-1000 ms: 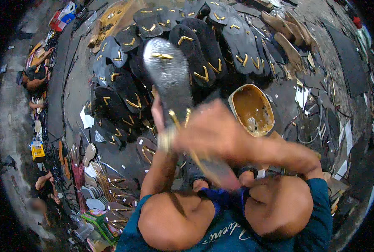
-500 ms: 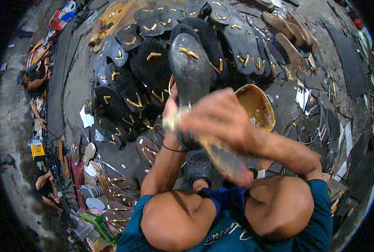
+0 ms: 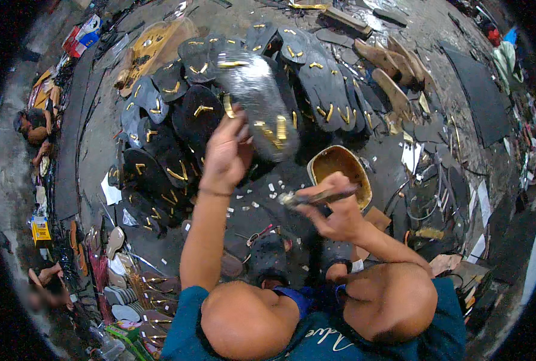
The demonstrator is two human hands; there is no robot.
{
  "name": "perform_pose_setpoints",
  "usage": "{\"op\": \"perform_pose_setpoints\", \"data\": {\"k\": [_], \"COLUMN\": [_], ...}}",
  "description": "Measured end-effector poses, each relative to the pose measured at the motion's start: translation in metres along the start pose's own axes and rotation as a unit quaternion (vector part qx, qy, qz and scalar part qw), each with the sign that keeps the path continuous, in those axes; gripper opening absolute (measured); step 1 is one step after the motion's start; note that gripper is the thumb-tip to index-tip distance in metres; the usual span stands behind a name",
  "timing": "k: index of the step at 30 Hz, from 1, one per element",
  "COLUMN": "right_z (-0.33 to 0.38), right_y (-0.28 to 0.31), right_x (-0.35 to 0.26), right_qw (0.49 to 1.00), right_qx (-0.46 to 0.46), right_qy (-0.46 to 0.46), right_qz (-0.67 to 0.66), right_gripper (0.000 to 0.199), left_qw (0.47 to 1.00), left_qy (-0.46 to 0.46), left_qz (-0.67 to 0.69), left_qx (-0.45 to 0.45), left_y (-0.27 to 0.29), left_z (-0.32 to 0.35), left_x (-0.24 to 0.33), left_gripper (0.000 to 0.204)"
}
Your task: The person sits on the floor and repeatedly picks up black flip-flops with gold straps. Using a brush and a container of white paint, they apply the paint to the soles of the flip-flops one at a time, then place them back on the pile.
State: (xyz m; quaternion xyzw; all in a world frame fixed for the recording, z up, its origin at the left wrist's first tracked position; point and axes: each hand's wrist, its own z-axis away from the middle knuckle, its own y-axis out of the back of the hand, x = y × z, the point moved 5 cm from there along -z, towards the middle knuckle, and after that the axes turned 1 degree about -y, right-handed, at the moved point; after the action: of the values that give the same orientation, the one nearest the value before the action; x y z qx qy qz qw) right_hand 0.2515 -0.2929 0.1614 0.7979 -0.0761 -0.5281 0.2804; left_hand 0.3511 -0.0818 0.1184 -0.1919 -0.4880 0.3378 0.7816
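My left hand (image 3: pixel 229 150) grips the left edge of a black sandal sole (image 3: pixel 257 90), fingers by a gold strap loop. The sole is raised and tilted over the others; its underside looks wet and shiny, with gold strap ends showing, blurred at the lower end. In my right hand (image 3: pixel 339 216) is a brush (image 3: pixel 322 196), its pale-tipped bristles pointing left. This hand is beside the near edge of a tub (image 3: pixel 369 195) of brown, glue-like liquid, partly covering it. Many more black soles with gold strap ends (image 3: pixel 199 117) lie spread in front of me.
Wooden shoe lasts (image 3: pixel 391 90) lie at the far right, near a dark flat sheet (image 3: pixel 475 90). Finished sandals (image 3: pixel 160 283) are grouped at near left. White scraps (image 3: pixel 272 188) dot the floor between my hands. Other people (image 3: pixel 36 126) are at the left edge.
The brush has come off the sole's lower end and moved right with my right hand, to the tub. My left hand has moved left with the sole and tilted it.
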Motion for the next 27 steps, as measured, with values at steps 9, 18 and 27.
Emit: {"op": "perform_pose_setpoints", "data": {"k": [9,18,27], "right_z": [0.028,0.03,0.087], "right_y": [0.018,0.03,0.062], "right_x": [0.047,0.117,0.109], "right_qw": [0.985,0.959,0.904], "right_qx": [0.045,0.063,-0.083], "right_qy": [-0.168,-0.054,-0.268], "right_qz": [0.0,0.27,0.323], "right_gripper": [0.019,0.021,0.031], "left_qw": [0.998,0.39,0.749], "left_qy": [-0.061,-0.095,-0.108], "left_qz": [-0.01,-0.788,-0.573], "left_qx": [-0.009,0.466,0.314], "left_y": [0.007,0.274,0.26], "left_z": [-0.068,0.233,0.224], "left_x": [-0.088,-0.077,-0.09], "left_gripper": [0.032,0.088,0.035]}}
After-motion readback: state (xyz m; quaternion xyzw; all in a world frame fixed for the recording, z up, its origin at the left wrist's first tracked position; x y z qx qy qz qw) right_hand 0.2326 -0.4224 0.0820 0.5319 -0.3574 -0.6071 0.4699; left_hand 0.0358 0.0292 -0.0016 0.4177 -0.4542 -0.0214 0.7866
